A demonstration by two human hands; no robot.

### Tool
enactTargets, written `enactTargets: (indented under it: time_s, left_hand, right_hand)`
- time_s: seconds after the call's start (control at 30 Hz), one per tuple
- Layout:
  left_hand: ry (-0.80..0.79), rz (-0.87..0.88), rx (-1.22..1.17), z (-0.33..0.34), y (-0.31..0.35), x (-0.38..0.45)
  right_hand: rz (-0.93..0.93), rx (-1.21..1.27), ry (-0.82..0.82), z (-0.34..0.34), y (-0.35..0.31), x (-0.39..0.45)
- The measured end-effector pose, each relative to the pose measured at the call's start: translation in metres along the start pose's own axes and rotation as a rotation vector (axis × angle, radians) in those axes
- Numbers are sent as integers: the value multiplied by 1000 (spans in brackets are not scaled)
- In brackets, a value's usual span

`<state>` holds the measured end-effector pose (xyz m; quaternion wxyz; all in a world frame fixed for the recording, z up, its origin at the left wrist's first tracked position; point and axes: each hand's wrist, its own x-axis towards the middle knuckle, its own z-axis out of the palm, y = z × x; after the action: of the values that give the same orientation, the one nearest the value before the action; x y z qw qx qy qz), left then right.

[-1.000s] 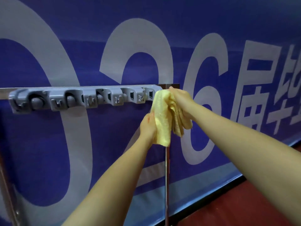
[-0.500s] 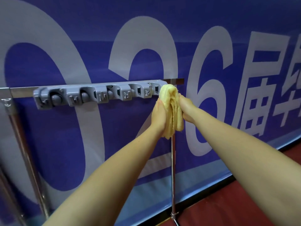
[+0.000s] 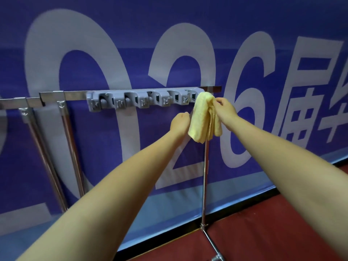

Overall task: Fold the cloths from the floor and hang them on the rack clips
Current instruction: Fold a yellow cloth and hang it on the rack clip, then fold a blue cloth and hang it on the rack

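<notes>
Can't see which clip is holding the yellow cloth (image 3: 204,117), its top bunches over the right end of the grey clip rack (image 3: 143,99) and hides it. Plenty of free clips to the left. Right hand (image 3: 225,108) pinches the cloth's upper edge; left hand (image 3: 179,122) sits just beside it, fingers loosely curled, whether it touches is hard to tell

A clip rack (image 3: 143,99) is sitting on a rail (image 3: 75,95) before a banner (image 3: 113,44); a folded cloth (image 3: 204,117) is hanging at its right end; the left hand (image 3: 179,122) is lying left of the cloth, the right hand (image 3: 225,108) right.
</notes>
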<state>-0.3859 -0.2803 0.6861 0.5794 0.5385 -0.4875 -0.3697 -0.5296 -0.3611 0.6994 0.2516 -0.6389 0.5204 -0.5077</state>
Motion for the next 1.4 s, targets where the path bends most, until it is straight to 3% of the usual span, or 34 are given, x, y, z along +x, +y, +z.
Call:
enactTargets:
  time_s: [0.13, 0.23, 0.37, 0.6, 0.73, 0.9, 1.13, 1.4]
  left_hand:
    - [-24, 50, 79, -16, 1, -20]
    - [17, 69, -39, -34, 3, -39]
    - [62, 72, -26, -69, -22, -76]
    - [40, -69, 108, -151, -117, -164]
    - [114, -227, 168, -203, -199, -213]
    - [170, -466, 197, -255, -307, -272]
    - [115, -780, 342, -293, -435, -308]
    - [-124, -826, 529, -276, -554, -316]
  right_hand:
    - [-54, -45, 115, -5, -5, -18]
    - [-113, 19, 152, 6, -7, -48]
    - [41, 295, -7, 44, 2, -109]
    - [221, 294, -351, 143, 46, -241]
    - [380, 286, -544, 205, 84, -315]
    - [617, 152, -701, 278, 151, -401]
    - [784, -125, -839, 331, 259, -479]
    - [565, -519, -1022, 363, 369, -545]
